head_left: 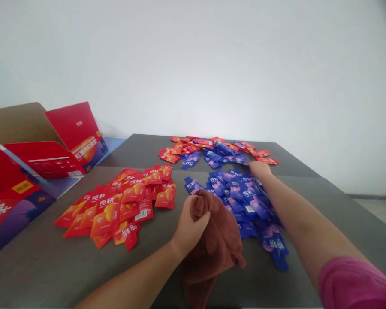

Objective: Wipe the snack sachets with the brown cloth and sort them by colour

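Observation:
My left hand (191, 223) is closed round a bunched brown cloth (220, 240), which hangs over the near part of the grey table (45, 274). Farther off, my right hand (260, 168) reaches to the edge between a near pile of blue sachets (241, 193) and a mixed far pile; its fingertips are too small and hidden to tell what they touch. Red-orange sachets (106, 210) lie spread to the left of the cloth. Single blue sachets stick out at the near pile's lower right.
An open red carton (45, 159) with raised flaps stands at the left, and another printed panel (9, 197) is nearer. Red sachets (193, 146) and blue ones (223, 149) lie mixed at the table's far end. A white wall (193, 68) rises behind.

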### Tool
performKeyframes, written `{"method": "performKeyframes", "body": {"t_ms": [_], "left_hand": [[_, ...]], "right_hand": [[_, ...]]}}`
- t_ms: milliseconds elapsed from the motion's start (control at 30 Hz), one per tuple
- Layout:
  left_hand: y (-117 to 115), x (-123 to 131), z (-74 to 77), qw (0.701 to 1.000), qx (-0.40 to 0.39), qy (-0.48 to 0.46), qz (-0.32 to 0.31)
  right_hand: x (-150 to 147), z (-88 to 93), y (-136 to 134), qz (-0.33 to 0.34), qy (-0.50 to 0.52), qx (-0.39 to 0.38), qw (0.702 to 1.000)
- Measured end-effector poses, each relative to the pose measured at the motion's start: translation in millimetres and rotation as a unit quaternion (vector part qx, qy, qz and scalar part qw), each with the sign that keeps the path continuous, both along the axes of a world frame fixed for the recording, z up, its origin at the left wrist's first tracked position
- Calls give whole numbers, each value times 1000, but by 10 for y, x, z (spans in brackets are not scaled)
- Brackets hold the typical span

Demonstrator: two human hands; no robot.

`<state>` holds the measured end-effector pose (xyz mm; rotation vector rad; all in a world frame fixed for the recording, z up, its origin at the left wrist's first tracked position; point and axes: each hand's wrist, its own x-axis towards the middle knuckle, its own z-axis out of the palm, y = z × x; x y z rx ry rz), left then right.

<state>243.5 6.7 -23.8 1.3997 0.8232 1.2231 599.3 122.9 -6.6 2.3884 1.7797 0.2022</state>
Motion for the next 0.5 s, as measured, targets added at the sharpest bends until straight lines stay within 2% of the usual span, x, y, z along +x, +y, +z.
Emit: {"method": "performKeyframes", "body": {"t_ms": [200, 300, 367, 433, 500], "left_hand": [[-7, -12, 11, 999, 41, -9, 5], [-16, -43, 31, 996, 89, 4, 19], [-34, -68, 67, 990, 135, 10, 44], [-70, -88, 115, 979, 184, 17, 81], [-126, -100, 160, 968, 227, 35, 106]], "right_hand": [[-291, 352, -342, 29, 45, 100, 994], [-658, 458, -704, 58, 94, 149, 983], [-997, 460, -1032, 91, 145, 166, 971], [-1382, 417, -1375, 136, 302, 208, 920], [-1748, 356, -1667, 168, 397, 212, 877]]}}
